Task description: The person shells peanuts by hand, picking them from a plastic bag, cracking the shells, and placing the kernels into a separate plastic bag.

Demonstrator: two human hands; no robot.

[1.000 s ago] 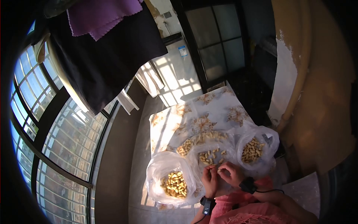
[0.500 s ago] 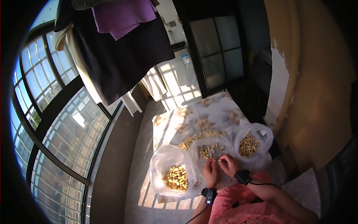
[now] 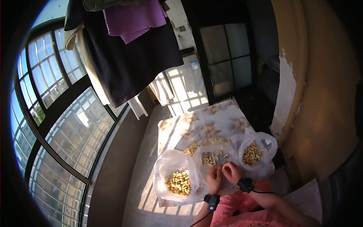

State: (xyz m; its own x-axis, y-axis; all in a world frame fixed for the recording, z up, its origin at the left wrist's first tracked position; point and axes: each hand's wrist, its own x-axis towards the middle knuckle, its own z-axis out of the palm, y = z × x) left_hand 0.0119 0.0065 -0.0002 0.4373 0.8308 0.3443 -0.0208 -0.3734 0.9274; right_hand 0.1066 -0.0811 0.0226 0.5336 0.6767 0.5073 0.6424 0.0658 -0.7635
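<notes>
My left hand and my right hand are close together over the near edge of a middle plastic bag. My right fingers are pinched on a small pale peanut. The left fingertips are closed too, but what they hold is hidden. Loose unshelled peanuts lie in the middle bag, just beyond my fingers. To the left, an open white plastic bag holds a sunlit heap of peanuts. On the right, another open bag contains more peanuts.
A flowered cloth covers the table. Another small pile of peanuts sits behind the middle bag. Dark clothes hang above on the left, beside barred windows. A white appliance stands beyond the table.
My hands have drawn closer together, the fingertips now almost meeting. The whole view has shifted slightly, with the scene a little lower. The bags have stayed in place on the table.
</notes>
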